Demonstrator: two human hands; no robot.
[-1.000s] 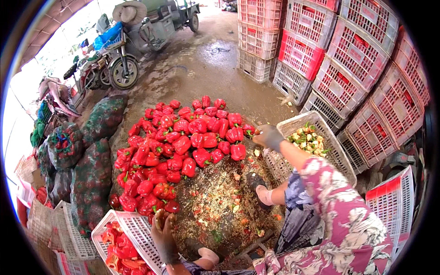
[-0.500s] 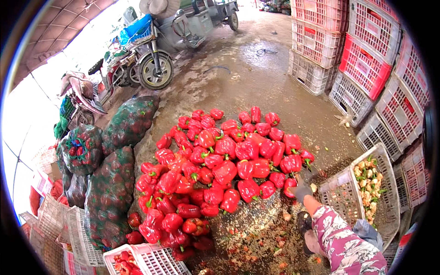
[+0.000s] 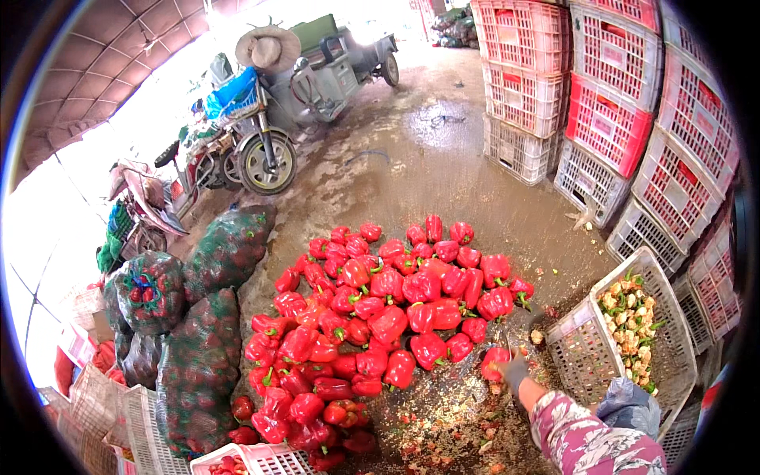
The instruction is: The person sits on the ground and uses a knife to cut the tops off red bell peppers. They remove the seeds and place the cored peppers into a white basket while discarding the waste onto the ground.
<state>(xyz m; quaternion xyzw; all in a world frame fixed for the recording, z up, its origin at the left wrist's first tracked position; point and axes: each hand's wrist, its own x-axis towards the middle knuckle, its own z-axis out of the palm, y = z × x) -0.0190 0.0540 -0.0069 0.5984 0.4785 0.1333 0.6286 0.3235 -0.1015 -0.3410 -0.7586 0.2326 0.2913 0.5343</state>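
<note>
My right hand [image 3: 516, 372], in a grey glove with bare fingertips, reaches in from the lower right under a floral sleeve. Its fingers are closed on a red bell pepper [image 3: 493, 362] at the near right edge of the pile. A thin, blade-like tool [image 3: 507, 340] sticks up beside the fingers; its handle is hidden. The heap of red bell peppers [image 3: 388, 323] covers the floor in front of me, many with green stems. My left hand is out of view.
A tilted crate [image 3: 582, 348] of pepper cores [image 3: 629, 324] stands at right, before tall crate stacks [image 3: 609, 95]. Filled mesh sacks [image 3: 202, 364] lie at left, a pink-white crate [image 3: 273, 459] at the near edge. Seeds and scraps [image 3: 443, 427] litter the floor. Behind stands a three-wheeled vehicle [image 3: 269, 162].
My right hand has drawn back toward me, and the red bell pepper has come with it, away from the pile. The whole view has shifted, so the pile sits lower.
</note>
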